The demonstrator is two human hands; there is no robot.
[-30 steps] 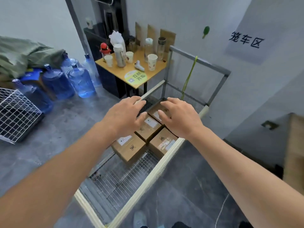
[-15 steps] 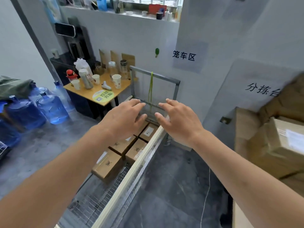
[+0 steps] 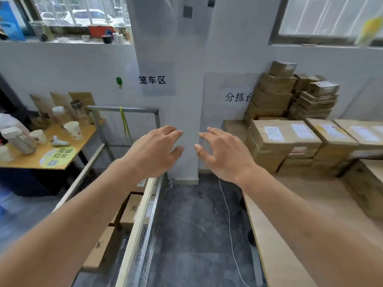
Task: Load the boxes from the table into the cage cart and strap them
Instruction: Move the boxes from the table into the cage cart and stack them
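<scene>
Left hand (image 3: 153, 151) and right hand (image 3: 222, 155) spread, empty, two boxes (image 3: 116, 230) visible in cage cart (image 3: 138, 235)

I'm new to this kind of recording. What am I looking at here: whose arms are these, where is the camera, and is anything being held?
There is no machine here: a person wears a wide-angle camera on the head, looking forward and down, so the arms are their own. The left hand and right hand reach out in mid-air with relaxed fingers, holding nothing. Low on the left is the cage cart, a wire-sided frame with a few cardboard boxes already inside. On the right, the table carries more brown boxes, stacked against the wall. Further left, a small yellow side table holds paper cups and bottles.
</scene>
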